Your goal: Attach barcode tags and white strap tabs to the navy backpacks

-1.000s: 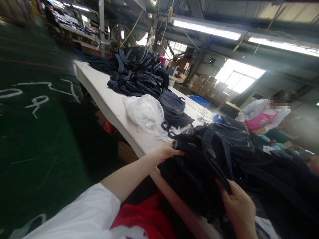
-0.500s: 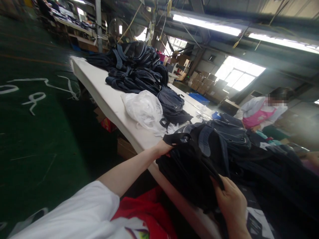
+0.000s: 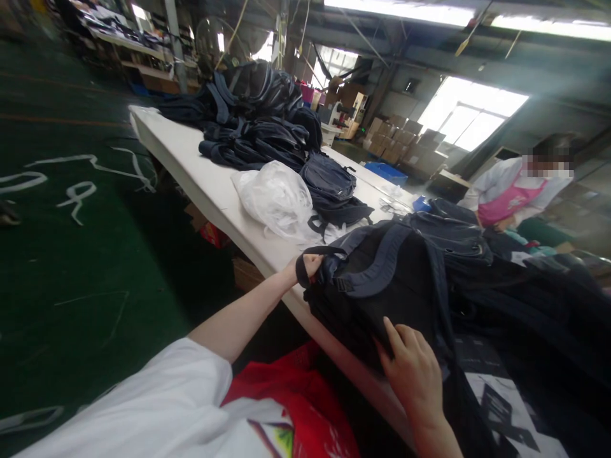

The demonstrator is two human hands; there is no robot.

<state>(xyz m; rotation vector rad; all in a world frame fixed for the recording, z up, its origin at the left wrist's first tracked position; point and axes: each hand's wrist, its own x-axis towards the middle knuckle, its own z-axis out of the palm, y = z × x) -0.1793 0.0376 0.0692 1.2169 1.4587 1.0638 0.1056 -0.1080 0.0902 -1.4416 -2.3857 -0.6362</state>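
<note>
A dark backpack point(image 3: 405, 280) with grey-blue shoulder straps lies on the near edge of the white table, its strap side up. My left hand point(image 3: 311, 266) is closed at the backpack's left end, gripping a black webbing strap point(image 3: 301, 270) that loops over the hand. Over the side of the bag nearest me rests my right hand point(image 3: 414, 366), fingers stretched out and partly apart, touching the dark fabric. Its thumb is partly hidden against the bag.
Beside the backpack sits a crumpled clear plastic bag point(image 3: 274, 198) on the white table point(image 3: 191, 170). Dark backpacks point(image 3: 258, 95) are piled toward the far end. Across the table stands a person in a pink apron point(image 3: 510, 197). White printed sheets point(image 3: 501, 407) lie at lower right.
My right hand has let go of the black strap and now lies on the backpack. The backpack has flattened and its shoulder strap shows more. The view has shifted slightly.
</note>
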